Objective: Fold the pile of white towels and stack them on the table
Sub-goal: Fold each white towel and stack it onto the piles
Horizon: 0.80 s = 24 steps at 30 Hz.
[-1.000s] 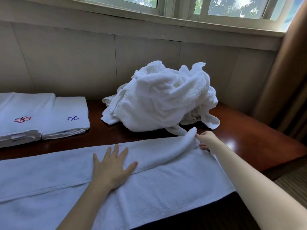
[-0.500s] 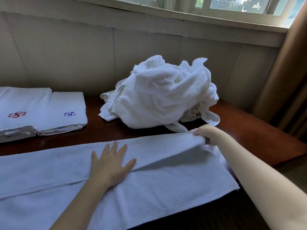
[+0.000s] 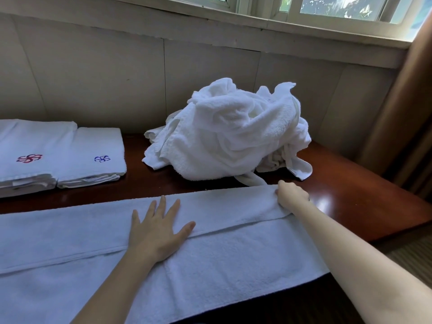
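Left hand: we lay our left hand (image 3: 159, 232) flat on the spread towel (image 3: 233, 253), with the fingers straight and fanned and the palm across the hem of its folded-over layer.
Right hand: our right hand (image 3: 292, 195) has its fingers curled on the far right corner of that layer, gripping it low against the cloth.
Spread towel: it lies lengthwise along our side of the table (image 3: 350, 190), with its far long side turned over toward us.
Pile: the crumpled white towels (image 3: 233, 132) sit just behind it near the wall, and one loose strip trails close to our right hand.
Folded towels: at far left we see two side by side, one with a red emblem (image 3: 28, 146) and one with a blue emblem (image 3: 98, 150).
Surface: the wood is dark reddish and polished, with a glossy patch beside our right hand.
Wall: there are pale panels (image 3: 105, 78) with vertical seams.
Window: a window (image 3: 327, 5) sits above the ledge, with daylit leaves outside.
Curtain: a brown curtain (image 3: 402, 101) hangs at the right.
Floor: a ribbed strip (image 3: 406, 258) shows past the table's right edge.
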{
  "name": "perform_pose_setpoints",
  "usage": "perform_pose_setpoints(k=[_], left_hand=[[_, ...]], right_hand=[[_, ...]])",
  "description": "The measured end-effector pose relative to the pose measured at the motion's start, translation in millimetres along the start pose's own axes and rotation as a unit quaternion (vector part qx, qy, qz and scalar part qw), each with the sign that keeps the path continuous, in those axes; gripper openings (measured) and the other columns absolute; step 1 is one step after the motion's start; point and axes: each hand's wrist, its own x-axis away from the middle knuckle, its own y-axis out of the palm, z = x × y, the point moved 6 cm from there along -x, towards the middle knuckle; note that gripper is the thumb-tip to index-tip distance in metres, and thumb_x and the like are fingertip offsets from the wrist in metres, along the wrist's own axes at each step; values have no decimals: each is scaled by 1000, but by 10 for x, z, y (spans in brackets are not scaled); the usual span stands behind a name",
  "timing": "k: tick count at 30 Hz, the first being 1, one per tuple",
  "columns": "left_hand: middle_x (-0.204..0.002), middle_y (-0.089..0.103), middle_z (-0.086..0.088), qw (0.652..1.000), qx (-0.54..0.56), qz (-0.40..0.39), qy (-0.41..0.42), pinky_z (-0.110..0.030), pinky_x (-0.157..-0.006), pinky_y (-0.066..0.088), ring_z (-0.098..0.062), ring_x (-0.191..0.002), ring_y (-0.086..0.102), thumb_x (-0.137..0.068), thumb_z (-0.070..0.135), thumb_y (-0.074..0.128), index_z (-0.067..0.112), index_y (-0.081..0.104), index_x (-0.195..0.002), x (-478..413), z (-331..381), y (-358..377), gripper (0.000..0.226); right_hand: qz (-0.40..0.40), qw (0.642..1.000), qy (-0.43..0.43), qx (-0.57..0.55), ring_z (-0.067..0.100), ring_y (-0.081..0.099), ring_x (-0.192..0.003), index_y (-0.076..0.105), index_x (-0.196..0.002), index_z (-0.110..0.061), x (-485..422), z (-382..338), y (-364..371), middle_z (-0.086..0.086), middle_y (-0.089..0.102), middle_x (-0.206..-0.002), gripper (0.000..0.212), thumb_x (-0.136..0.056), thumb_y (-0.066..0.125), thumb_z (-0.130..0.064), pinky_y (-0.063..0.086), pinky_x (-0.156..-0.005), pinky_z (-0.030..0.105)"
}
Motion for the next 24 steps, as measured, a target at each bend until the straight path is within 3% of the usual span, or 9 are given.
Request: perform_pose_setpoints(k=[2,4,7,9,11,12,14,19,24], left_hand=[[-160,-14,5,1000,-6,-7,-1,-52,-116,-5,-16,-147,-11,-83,79,11,42,-5,-150,1,0,12,78],[-160,-14,5,1000,-8,-11,-4,-52,-116,-5,-16,-147,-11,-83,79,12,42,-5,-150,-7,1,15,78],[-160,-13,4,1000,-6,-14,-6,-52,-116,-5,-16,-147,-11,-85,78,13,41,-3,-150,-11,14,5,77],[-160,-13,4,1000,-2,-9,-9,-52,-116,-5,-16,-147,-10,-87,75,12,40,-2,-151,-15,-3,-5,74],[-160,-13,5,1000,0,-9,-30,-53,-116,-4,-16,-148,-9,-88,73,11,41,-2,-151,-17,-114,-20,71],[-160,-14,6,999,1,-13,-47,-53,-116,-4,-16,-148,-9,-88,73,11,42,-2,-150,-11,-209,-27,71],[-159,-15,7,996,9,-20,-85,-54,-115,-3,-16,-148,-8,-88,74,12,44,-2,-149,8,-456,-50,70],[-160,-13,7,986,31,-19,-162,-51,-116,0,-15,-148,-5,-89,72,15,43,-2,-150,85,-1085,-160,69],[-160,-10,7,981,9,-9,-194,-49,-116,1,-14,-148,-3,-94,66,17,41,0,-151,277,-1732,-292,65]], right_hand=[[-3,1000,26,12,32,55,-106,39,-121,-12,32,28,-9,12,54,-119,26,-97,42,-21,41,-70,37],[63,996,23,61,33,52,-110,38,-125,-12,99,-59,-150,13,49,-124,36,-93,52,-20,42,-73,37],[177,973,-107,98,31,48,-113,52,-118,-13,307,-620,-284,10,52,-123,29,-92,50,-25,40,-86,35],[119,966,-228,19,29,41,-126,53,-125,-20,556,-1124,-84,7,50,-134,39,-96,40,-43,32,-99,39],[-28,964,-261,-38,31,12,-144,32,-145,-31,811,-1440,238,2,22,-156,56,-95,27,-57,11,-112,53],[-65,962,-259,-55,30,0,-146,20,-149,-36,879,-1489,349,0,9,-160,60,-94,23,-61,2,-113,57],[-68,963,-252,-73,26,-6,-147,11,-149,-41,891,-1436,418,-4,0,-161,62,-93,20,-65,-5,-114,56],[-58,976,-196,-79,18,0,-147,9,-151,-38,700,-1070,329,-4,1,-161,64,-94,19,-64,2,-115,52],[-67,991,-111,-44,32,1,-146,8,-151,-35,599,-1059,303,3,1,-161,64,-94,18,-63,5,-112,61]])
